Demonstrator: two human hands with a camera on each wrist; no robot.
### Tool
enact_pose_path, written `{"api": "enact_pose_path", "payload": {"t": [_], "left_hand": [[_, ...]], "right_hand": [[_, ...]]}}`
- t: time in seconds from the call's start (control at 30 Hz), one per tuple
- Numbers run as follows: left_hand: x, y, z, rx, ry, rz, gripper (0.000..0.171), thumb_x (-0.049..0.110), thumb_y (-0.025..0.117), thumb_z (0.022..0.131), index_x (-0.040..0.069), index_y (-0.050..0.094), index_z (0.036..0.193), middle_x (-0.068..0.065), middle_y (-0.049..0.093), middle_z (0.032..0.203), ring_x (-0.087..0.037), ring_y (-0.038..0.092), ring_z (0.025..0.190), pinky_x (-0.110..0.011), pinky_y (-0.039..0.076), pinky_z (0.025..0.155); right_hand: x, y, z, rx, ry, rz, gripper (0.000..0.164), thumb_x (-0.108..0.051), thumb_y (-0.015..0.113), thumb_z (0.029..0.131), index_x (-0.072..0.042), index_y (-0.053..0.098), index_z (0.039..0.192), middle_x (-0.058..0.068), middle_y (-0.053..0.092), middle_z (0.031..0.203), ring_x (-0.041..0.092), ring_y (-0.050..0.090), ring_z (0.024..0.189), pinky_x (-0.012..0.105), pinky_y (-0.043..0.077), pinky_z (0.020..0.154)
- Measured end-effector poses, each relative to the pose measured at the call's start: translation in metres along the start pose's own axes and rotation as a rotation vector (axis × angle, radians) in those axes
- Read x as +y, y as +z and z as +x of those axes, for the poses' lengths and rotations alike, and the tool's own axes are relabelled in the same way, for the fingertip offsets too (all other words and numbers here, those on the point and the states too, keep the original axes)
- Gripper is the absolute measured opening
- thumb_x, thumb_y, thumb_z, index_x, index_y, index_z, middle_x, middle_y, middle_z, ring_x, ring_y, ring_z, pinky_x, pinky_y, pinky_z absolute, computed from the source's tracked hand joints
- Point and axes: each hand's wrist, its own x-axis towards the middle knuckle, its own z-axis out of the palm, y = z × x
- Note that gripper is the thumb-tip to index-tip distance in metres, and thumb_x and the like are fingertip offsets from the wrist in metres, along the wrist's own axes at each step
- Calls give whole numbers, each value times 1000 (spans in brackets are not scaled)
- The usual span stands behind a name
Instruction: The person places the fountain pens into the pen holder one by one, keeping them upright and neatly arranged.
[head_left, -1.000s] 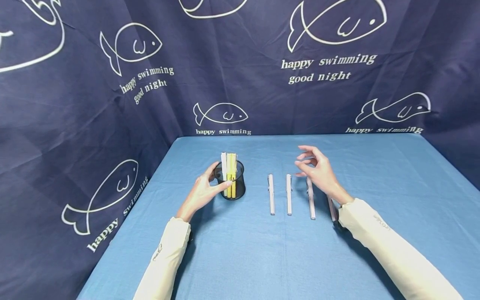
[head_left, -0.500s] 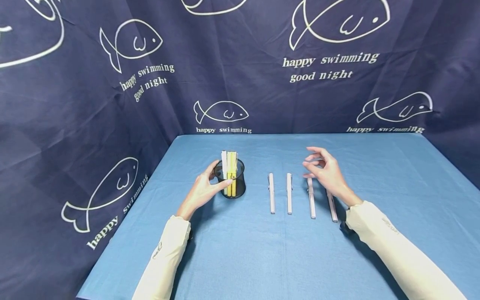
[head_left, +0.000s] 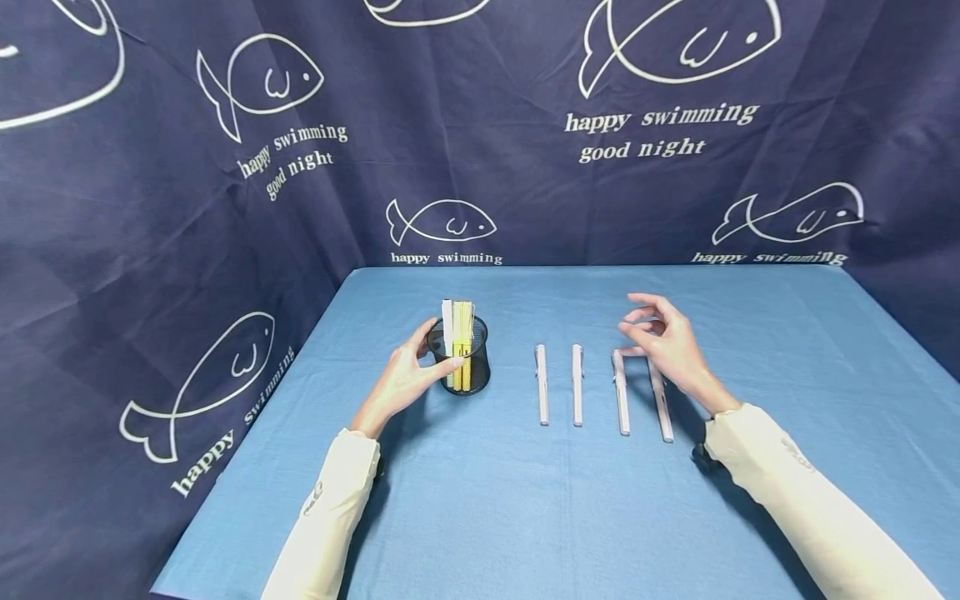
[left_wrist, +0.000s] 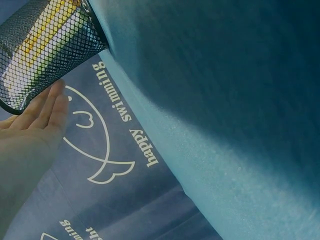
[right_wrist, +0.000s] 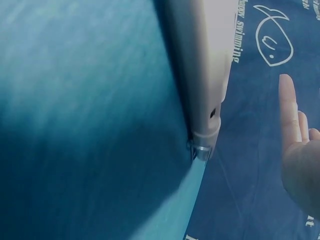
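Note:
My left hand [head_left: 403,382] holds a black mesh pen cup [head_left: 480,375], thumb across its front and fingers round its far side. Upright inside stand yellow pens [head_left: 462,333] and a white pen [head_left: 447,321]; the left wrist view shows them through the mesh [left_wrist: 55,55]. To the right, several pale pink pens [head_left: 577,392] lie in a row, clips toward the far side. Above the far ends of the two rightmost, my right hand [head_left: 666,342] hovers with loosely bent fingers and nothing in them. One pink pen [right_wrist: 200,75] looms close in the right wrist view, apart from the hand [right_wrist: 300,155].
A blue cloth [head_left: 510,508] covers the table. Dark blue curtains [head_left: 525,183] with white fish and lettering hang behind it and along its left side.
My right hand has drifted right over the row, from beside the second pink pen to above the rightmost two. The left hand and the pen cup have stayed in place.

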Motion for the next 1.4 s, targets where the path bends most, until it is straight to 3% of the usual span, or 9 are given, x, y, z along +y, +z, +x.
{"api": "enact_pose_path", "payload": {"t": [0.17, 0.43, 0.8, 1.1, 1.23, 1.4], "left_hand": [[1, 0, 0, -3, -1, -3, 89, 43, 81, 90, 11, 37, 160, -14, 59, 143, -33, 58, 129, -56, 42, 107], [4, -1, -1, -7, -9, -1, 90, 44, 80, 90, 11, 35, 161, -17, 56, 147, -33, 56, 132, -55, 42, 107], [3, -1, -2, -2, -21, 13, 91, 47, 80, 89, 13, 35, 161, -17, 56, 146, -33, 56, 131, -55, 43, 107], [4, -1, -2, -6, -12, 2, 90, 45, 80, 90, 13, 36, 161, -16, 56, 147, -34, 56, 132, -55, 42, 107], [4, -1, -2, -10, -15, -3, 90, 45, 80, 90, 13, 35, 161, -16, 56, 147, -33, 56, 132, -56, 42, 107], [3, -1, -1, -13, -17, -11, 91, 45, 80, 90, 12, 35, 161, -17, 55, 147, -33, 55, 133, -56, 41, 108]], "right_hand": [[1, -8, -3, 4, 4, -23, 43, 0, 66, 100, -9, 54, 141, 8, 59, 107, 8, 69, 88, 40, 61, 72], [1, -20, -7, 22, 18, 30, 39, 2, 66, 100, -14, 57, 134, 7, 60, 104, 9, 70, 85, 36, 61, 69], [2, -34, -12, 40, 47, -94, 40, 0, 66, 100, -15, 56, 136, 1, 62, 103, 5, 69, 85, 36, 60, 69], [3, -46, -18, -5, 92, -106, 39, 2, 62, 101, -13, 54, 136, 4, 63, 104, 10, 70, 88, 38, 60, 69], [4, -50, -20, -22, 108, -93, 38, 3, 61, 101, -10, 53, 136, 4, 64, 103, 10, 70, 91, 39, 60, 70], [3, -54, -22, -52, 143, -137, 45, 1, 59, 103, 7, 43, 144, 8, 63, 104, 11, 69, 92, 39, 61, 72]]}}
